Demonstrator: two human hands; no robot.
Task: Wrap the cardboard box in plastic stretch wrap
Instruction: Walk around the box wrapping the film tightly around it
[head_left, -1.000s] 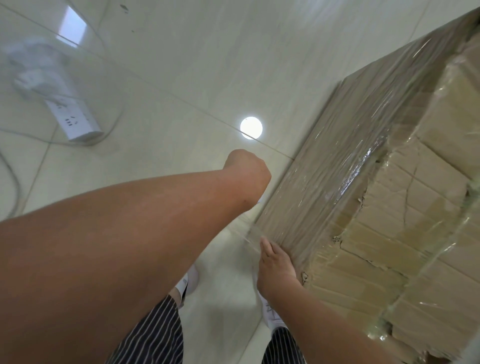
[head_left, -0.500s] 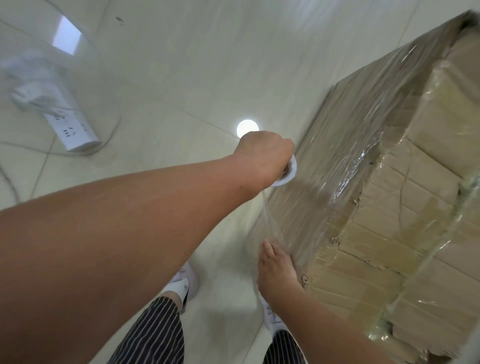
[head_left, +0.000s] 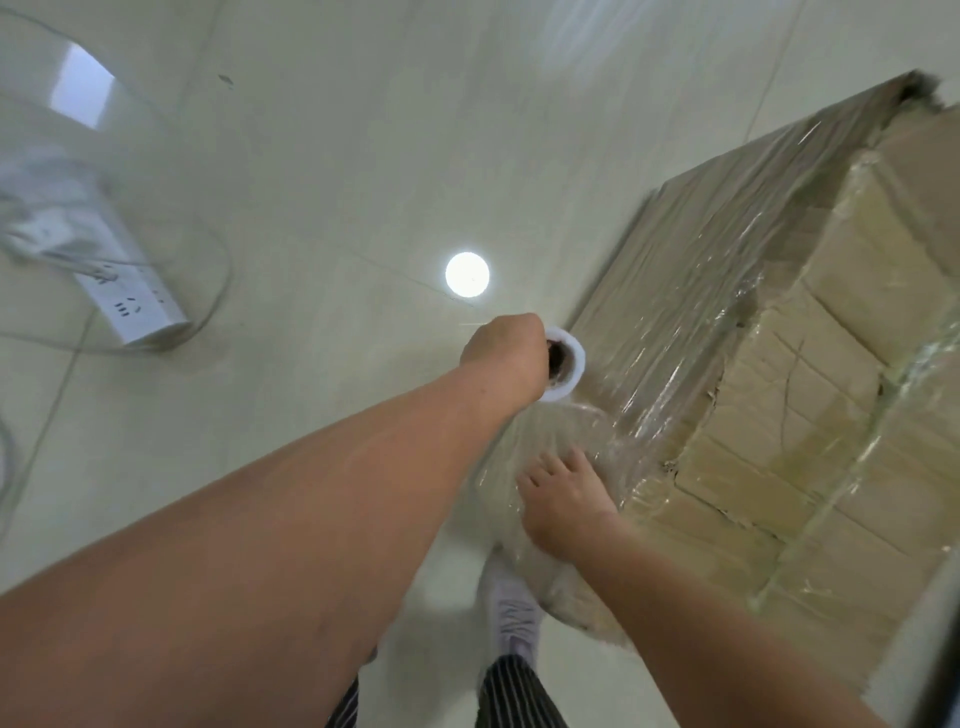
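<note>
A large cardboard box (head_left: 810, 447) stands on the floor at the right, its near side and corner covered in shiny stretch wrap. My left hand (head_left: 506, 356) grips the white stretch wrap roll (head_left: 563, 366) close to the box's side. A sheet of clear film (head_left: 535, 452) runs from the roll down to the box's near corner. My right hand (head_left: 563, 499) lies flat with spread fingers on the film at that corner, pressing it against the box.
A white power strip (head_left: 127, 306) with cables lies on the tiled floor at the left. A round light reflection (head_left: 467, 275) shines on the floor beyond my left hand. My shoes (head_left: 514, 618) and striped trousers are below, close to the box.
My left hand has moved right and away toward the box's side, bringing the roll into view and drawing film out. My right hand stays pressed on the box's corner.
</note>
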